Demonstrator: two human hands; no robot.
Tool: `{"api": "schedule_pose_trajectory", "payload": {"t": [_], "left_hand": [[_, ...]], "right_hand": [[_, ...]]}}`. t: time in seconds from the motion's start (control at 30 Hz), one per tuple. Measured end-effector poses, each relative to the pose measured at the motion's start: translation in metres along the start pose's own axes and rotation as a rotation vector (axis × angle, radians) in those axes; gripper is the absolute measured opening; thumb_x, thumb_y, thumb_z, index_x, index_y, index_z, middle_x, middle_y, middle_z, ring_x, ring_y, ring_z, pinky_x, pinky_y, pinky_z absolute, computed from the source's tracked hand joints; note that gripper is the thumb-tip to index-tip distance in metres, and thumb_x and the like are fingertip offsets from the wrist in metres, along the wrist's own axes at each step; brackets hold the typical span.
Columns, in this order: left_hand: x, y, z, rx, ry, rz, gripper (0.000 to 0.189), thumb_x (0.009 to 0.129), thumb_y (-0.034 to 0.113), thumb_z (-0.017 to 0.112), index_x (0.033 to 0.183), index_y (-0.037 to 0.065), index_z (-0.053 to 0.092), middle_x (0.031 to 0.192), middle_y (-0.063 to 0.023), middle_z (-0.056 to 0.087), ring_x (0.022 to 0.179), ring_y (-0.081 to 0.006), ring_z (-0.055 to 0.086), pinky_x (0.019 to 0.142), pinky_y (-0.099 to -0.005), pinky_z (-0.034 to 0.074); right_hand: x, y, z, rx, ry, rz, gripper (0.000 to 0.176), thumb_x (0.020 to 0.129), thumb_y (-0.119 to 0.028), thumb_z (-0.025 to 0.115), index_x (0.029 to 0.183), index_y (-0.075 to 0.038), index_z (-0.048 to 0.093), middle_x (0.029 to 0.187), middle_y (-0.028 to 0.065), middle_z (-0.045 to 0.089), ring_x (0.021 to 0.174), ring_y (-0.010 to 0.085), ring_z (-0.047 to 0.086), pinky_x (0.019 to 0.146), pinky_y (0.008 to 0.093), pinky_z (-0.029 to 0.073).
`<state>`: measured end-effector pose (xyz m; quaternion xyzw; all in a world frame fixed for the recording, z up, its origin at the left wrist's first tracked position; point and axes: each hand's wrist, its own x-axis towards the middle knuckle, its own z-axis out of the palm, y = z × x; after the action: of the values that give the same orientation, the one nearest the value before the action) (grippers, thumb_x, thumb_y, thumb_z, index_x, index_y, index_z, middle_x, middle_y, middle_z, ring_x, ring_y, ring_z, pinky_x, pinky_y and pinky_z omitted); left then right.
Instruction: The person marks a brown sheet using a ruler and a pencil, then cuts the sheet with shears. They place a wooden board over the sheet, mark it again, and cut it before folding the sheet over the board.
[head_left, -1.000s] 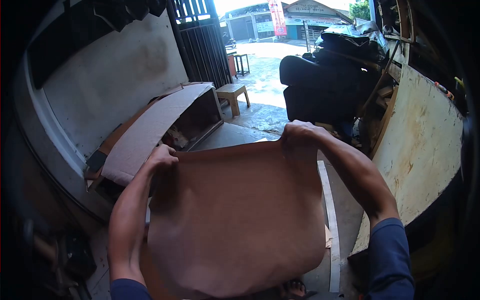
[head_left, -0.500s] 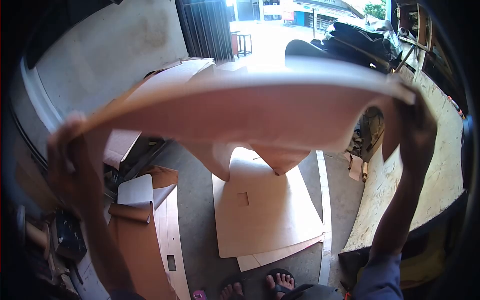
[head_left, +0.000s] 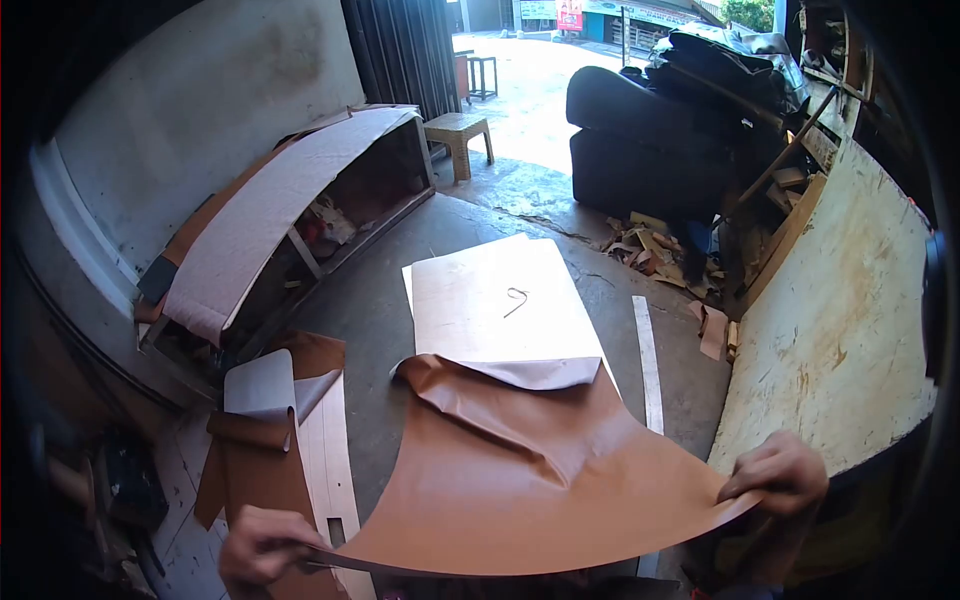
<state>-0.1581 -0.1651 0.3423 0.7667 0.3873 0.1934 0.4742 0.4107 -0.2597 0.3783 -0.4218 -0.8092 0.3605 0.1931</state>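
A sheet of brown leather-like material (head_left: 530,480) stretches between my two hands, its brown face upward. My left hand (head_left: 268,548) pinches its near left corner, and my right hand (head_left: 775,474) grips the near right corner. The far part of the sheet rests on pale boards (head_left: 490,290) lying on the floor. There its edge is folded over, showing a whitish underside, and a crease runs through the middle. A thin curled strip (head_left: 516,300) lies on the boards. The sheet hides their near part.
On the left, brown material (head_left: 265,480), partly rolled, lies over a long pale board (head_left: 335,470). A low shelf (head_left: 290,210) stands by the wall. A big worn board (head_left: 830,310) leans at right. Scraps (head_left: 660,250), a stool (head_left: 460,130) and a black sofa (head_left: 640,150) are farther back.
Both hands have come down from high up, lowering the sheet. Its brown face now shows instead of the pale underside, and its far part has settled over the boards.
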Motion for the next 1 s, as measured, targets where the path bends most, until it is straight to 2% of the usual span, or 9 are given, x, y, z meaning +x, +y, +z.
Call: {"api": "schedule_pose_trajectory", "payload": {"t": [0.07,0.27,0.4,0.53,0.57,0.63,0.73,0.83,1.0], "left_hand": [[0.022,0.022,-0.035,-0.181,0.246,0.305,0.021,0.075,-0.014,0.054,0.084,-0.005,0.071,0.076,-0.0156,0.07,0.068,-0.021,0.07,0.064,-0.0283,0.055],[0.237,-0.055,-0.092,0.416,-0.118,-0.522,0.023,0.093,0.014,0.062,0.108,-0.002,0.067,0.086,-0.0046,0.069,0.083,-0.0143,0.063,0.079,-0.0309,0.051],[0.337,-0.031,-0.143,0.678,0.736,-0.186,0.026,0.086,0.018,0.063,0.109,0.019,0.074,0.109,-0.0118,0.072,0.106,-0.0299,0.068,0.094,-0.0405,0.052],[0.293,0.145,-0.205,0.765,1.304,0.393,0.028,0.097,0.034,0.057,0.109,0.013,0.071,0.097,-0.0127,0.073,0.093,-0.0305,0.07,0.084,-0.0391,0.053],[0.273,0.164,-0.218,0.769,1.428,0.583,0.034,0.098,0.039,0.056,0.111,0.012,0.071,0.099,-0.0124,0.073,0.096,-0.0304,0.07,0.085,-0.0378,0.052],[0.206,0.182,-0.194,0.777,1.416,0.763,0.047,0.099,0.05,0.053,0.122,0.011,0.068,0.115,-0.0101,0.07,0.106,-0.024,0.066,0.094,-0.0363,0.048],[0.127,0.143,-0.103,0.719,1.637,0.469,0.036,0.101,0.033,0.057,0.122,0.005,0.064,0.115,-0.0082,0.068,0.103,-0.0192,0.064,0.091,-0.034,0.05],[0.095,0.016,-0.036,0.489,1.107,0.756,0.011,0.095,0.004,0.059,0.105,0.001,0.062,0.1,-0.0081,0.06,0.099,-0.0206,0.058,0.092,-0.0332,0.044],[0.112,-0.154,0.103,0.333,0.853,0.234,0.009,0.084,0.006,0.072,0.093,0.008,0.071,0.085,-0.0058,0.065,0.088,-0.0242,0.061,0.083,-0.0361,0.046]], "right_hand": [[0.022,-0.005,-0.028,0.069,0.368,-0.177,0.019,0.085,-0.013,0.06,0.081,0.003,0.071,0.069,0.0119,0.068,0.065,0.0204,0.071,0.056,0.029,0.052],[0.209,0.145,-0.072,-0.358,0.023,0.534,0.03,0.089,-0.03,0.066,0.114,-0.013,0.071,0.112,0.0088,0.071,0.106,0.0244,0.065,0.095,0.036,0.048],[0.28,0.12,-0.134,-0.621,0.566,0.68,0.035,0.087,-0.021,0.059,0.12,-0.022,0.07,0.121,0.009,0.069,0.116,0.031,0.063,0.102,0.0424,0.047],[0.26,0.023,-0.252,-0.786,1.42,0.093,0.039,0.092,-0.032,0.05,0.126,-0.019,0.064,0.098,0.0201,0.072,0.092,0.0351,0.071,0.079,0.0449,0.054],[0.235,-0.087,-0.182,-0.667,1.375,0.188,0.043,0.095,-0.039,0.054,0.128,-0.013,0.061,0.091,0.0165,0.072,0.084,0.0228,0.072,0.067,0.038,0.055],[0.176,-0.054,-0.22,-0.708,1.498,0.036,0.043,0.097,-0.039,0.053,0.128,-0.011,0.062,0.092,0.0134,0.072,0.083,0.0182,0.07,0.064,0.0349,0.054],[0.123,-0.067,-0.124,-0.569,1.48,-0.246,0.035,0.102,-0.027,0.049,0.126,-0.005,0.063,0.106,0.0062,0.071,0.085,0.0105,0.068,0.059,0.0263,0.051],[0.096,-0.02,-0.012,-0.709,1.402,-0.146,0.025,0.097,-0.003,0.048,0.114,-0.002,0.067,0.108,0.0113,0.071,0.091,0.0201,0.069,0.073,0.0313,0.054],[0.072,0.123,0.12,-0.66,0.941,0.336,0.034,0.075,0.004,0.059,0.104,-0.009,0.07,0.101,0.0064,0.071,0.107,0.0261,0.061,0.1,0.0412,0.038]]}}
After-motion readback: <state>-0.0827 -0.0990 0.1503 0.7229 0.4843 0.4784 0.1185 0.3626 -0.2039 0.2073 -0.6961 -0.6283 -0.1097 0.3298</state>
